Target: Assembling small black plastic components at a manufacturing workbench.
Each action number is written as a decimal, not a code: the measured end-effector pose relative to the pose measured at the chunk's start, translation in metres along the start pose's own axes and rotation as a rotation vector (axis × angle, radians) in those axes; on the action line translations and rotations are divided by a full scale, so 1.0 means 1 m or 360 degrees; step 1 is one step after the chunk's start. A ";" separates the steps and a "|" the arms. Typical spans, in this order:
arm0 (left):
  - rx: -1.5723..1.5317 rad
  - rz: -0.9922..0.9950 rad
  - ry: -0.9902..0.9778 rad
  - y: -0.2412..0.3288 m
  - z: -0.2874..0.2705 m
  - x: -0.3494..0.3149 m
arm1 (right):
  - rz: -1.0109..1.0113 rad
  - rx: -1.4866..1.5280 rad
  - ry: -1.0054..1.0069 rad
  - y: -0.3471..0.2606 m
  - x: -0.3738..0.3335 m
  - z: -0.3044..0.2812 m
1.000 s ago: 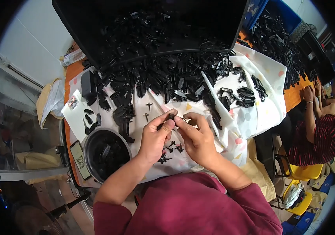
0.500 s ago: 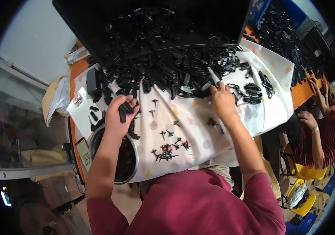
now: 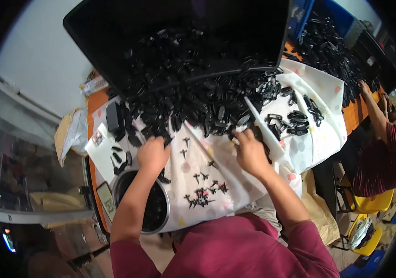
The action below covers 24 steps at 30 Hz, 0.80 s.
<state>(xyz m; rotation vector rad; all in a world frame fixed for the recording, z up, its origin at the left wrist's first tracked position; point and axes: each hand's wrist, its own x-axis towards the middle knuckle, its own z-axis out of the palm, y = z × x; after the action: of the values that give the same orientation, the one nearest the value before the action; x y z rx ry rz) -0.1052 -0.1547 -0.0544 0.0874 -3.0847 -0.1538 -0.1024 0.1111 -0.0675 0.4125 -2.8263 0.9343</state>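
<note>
A large heap of small black plastic parts (image 3: 193, 104) spreads over the patterned white cloth (image 3: 235, 176). My left hand (image 3: 154, 155) is at the heap's near left edge, back up and fingers curled. Whatever it holds is hidden beneath it. Farther right, my right hand (image 3: 252, 153) reaches to the heap's near edge with bent fingers drawn together. I cannot make out what lies between them. Several tiny black cross-shaped pieces (image 3: 201, 197) lie scattered on the cloth between my forearms.
A big black bin (image 3: 114, 76) lies tipped behind the heap. By my left forearm stands a round metal pot (image 3: 166, 208) with dark contents; a phone (image 3: 106, 200) lies beside it. Black clips (image 3: 297, 121) sit beyond a cloth fold. At right, another person's hand (image 3: 364, 88) touches a second heap.
My left hand has turned from palm up, with black parts showing in it, to back up at the heap. The right hand has drawn slightly nearer and left. The view has shifted.
</note>
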 end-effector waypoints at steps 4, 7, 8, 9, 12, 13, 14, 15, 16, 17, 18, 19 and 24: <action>-0.1211 -0.0171 -0.0360 0.020 -0.026 -0.013 | 0.0208 0.1510 -0.0074 -0.026 0.003 -0.013; -0.2109 -0.0323 -0.0885 0.041 -0.042 -0.022 | 0.0257 0.2308 0.0020 -0.054 0.007 -0.017; -0.2288 -0.0386 -0.1044 0.046 -0.049 -0.024 | 0.0294 0.2545 0.0012 -0.064 0.006 -0.019; -0.2395 -0.0435 -0.1167 0.052 -0.055 -0.026 | 0.0308 0.2660 0.0030 -0.067 0.003 -0.016; -0.2570 -0.0386 -0.1348 0.063 -0.065 -0.034 | 0.0103 0.2463 0.0085 -0.071 -0.003 -0.015; -0.2548 -0.0286 -0.1289 0.065 -0.067 -0.038 | 0.0105 0.2457 0.0077 -0.071 -0.006 -0.013; -0.2527 -0.0182 -0.1223 0.068 -0.067 -0.039 | 0.0179 0.2488 0.0007 -0.070 -0.008 -0.010; -0.2364 -0.0056 -0.1139 0.061 -0.056 -0.040 | 0.0257 0.2517 -0.0063 -0.068 -0.010 -0.007; -0.2376 -0.0055 -0.1134 0.056 -0.050 -0.038 | 0.0269 0.2561 -0.0061 -0.070 -0.012 -0.003; -0.2076 0.0344 -0.0719 0.053 -0.047 -0.036 | 0.0337 0.2636 -0.0087 -0.070 -0.013 0.001; -0.1740 0.0709 -0.0307 0.052 -0.047 -0.036 | 0.0406 0.2713 -0.0113 -0.070 -0.014 0.004; -0.1663 0.0762 -0.0248 0.053 -0.049 -0.039 | 0.0417 0.2707 -0.0114 -0.070 -0.018 0.000; -0.1176 0.0743 0.0250 0.063 -0.060 -0.041 | 0.0604 0.2625 -0.0025 -0.069 -0.013 0.000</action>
<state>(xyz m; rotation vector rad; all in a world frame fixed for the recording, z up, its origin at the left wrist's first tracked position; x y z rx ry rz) -0.0642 -0.0954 0.0091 -0.5995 -2.5940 -1.1497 -0.0695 0.0609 -0.0310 -0.0502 -1.4211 3.0539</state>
